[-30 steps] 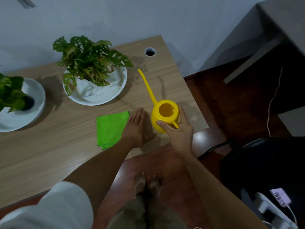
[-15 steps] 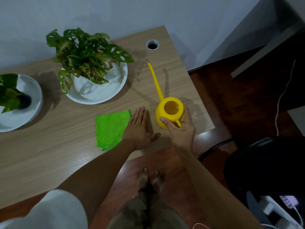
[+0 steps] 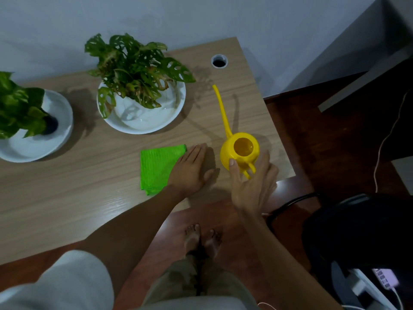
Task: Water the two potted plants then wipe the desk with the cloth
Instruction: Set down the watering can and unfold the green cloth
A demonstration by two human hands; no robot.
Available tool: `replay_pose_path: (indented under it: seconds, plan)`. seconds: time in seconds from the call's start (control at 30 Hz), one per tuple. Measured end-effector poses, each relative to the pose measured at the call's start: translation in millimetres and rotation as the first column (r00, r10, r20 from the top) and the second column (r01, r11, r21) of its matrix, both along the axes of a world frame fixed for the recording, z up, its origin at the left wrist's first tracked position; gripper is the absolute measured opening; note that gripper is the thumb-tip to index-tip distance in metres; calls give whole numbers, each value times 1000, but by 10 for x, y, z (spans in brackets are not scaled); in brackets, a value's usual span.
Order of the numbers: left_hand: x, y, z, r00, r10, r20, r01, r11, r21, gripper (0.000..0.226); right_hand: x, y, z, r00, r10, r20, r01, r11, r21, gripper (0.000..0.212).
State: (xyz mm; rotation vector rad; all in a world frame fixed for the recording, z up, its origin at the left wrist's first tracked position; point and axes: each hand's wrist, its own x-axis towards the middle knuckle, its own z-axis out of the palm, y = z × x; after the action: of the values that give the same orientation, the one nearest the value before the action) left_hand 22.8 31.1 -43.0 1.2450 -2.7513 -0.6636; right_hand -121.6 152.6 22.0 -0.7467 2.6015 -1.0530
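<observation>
A yellow watering can (image 3: 240, 151) with a long thin spout stands upright on the wooden desk (image 3: 89, 186) near its right front corner. My right hand (image 3: 252, 186) is just behind its handle with the fingers spread; the thumb tip touches the can's body, and the handle shows free between thumb and fingers. Palm down, my left hand (image 3: 190, 171) lies flat on the desk, touching the right edge of the folded green cloth (image 3: 156, 167). One potted plant (image 3: 134, 70) sits in a white dish (image 3: 143, 117) at the back; the second plant (image 3: 17, 108) is at the far left.
A round cable hole (image 3: 219, 61) is in the desk's back right corner. A black chair (image 3: 357, 231) stands to the right on the dark red floor, with a thin cable (image 3: 384, 139) hanging beyond it. My bare feet (image 3: 202, 240) are below the desk's front edge.
My right hand has loosened from a closed grip on the can's handle to spread fingers. The can stays on the desk. The left hand has barely moved.
</observation>
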Motion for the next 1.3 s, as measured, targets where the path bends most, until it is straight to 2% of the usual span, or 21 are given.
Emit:
replay_pose_path:
  seconds: [0.07, 0.13, 0.2, 0.27, 0.37, 0.5, 0.63, 0.73, 0.93, 1.03, 1.1, 1.17, 1.23, 1.3]
  plan:
    - [159, 6, 41, 992, 90, -88, -100, 988, -115, 59, 92, 15, 130, 993, 15, -118, -21, 999, -50, 90]
    - [319, -33, 101, 968, 185, -172, -215, 961, -176, 43, 192, -39, 223, 985, 94, -142, -122, 972, -203, 73]
    - [503, -90, 167, 935, 305, -183, -334, 929, -161, 41, 307, -177, 286, 956, 236, -173, -280, 910, -305, 51]
    - [715, -149, 202, 890, 418, -180, -441, 890, -113, 43, 438, -370, 263, 907, 387, -169, -421, 856, -301, 37]
    - [893, -236, 239, 845, 505, -176, -509, 860, 26, 44, 499, -684, 103, 817, 575, -50, -576, 807, -133, 42]
    - [1133, -394, 197, 823, 564, -68, -559, 825, 79, 53, 575, -1173, -193, 678, 727, 108, -728, 642, 240, 58]
    - [1191, -536, 143, 820, 571, -17, -562, 812, 155, 61, 559, -1466, -314, 638, 763, 97, -735, 567, 373, 47]
    - [1173, -610, 156, 804, 595, -21, -579, 790, 200, 54, 525, -1586, -321, 620, 782, 59, -730, 548, 408, 31]
    - [1230, -653, 168, 738, 674, -17, -641, 709, 295, 30, 565, -1582, -270, 688, 667, 285, -725, 646, 238, 17]
    - [1297, -509, 268, 589, 790, -169, -654, 589, 475, 8, 598, -1374, -230, 665, 665, 339, -714, 699, 30, 14]
    - [1380, -390, 346, 479, 841, -253, -568, 517, 640, 20, 631, -1260, -185, 646, 670, 366, -692, 716, -89, 9]
    - [1503, -252, 458, 425, 853, -303, -493, 499, 713, 23, 694, -1160, -51, 606, 695, 387, -679, 705, -202, 15]
    - [1606, -179, 566, 416, 856, -307, -448, 487, 750, 18, 773, -1130, 26, 561, 743, 365, -691, 663, -289, 18]
    - [1717, -133, 700, 377, 871, -314, -451, 469, 759, 17, 914, -1139, 104, 541, 782, 310, -724, 620, -302, 14]
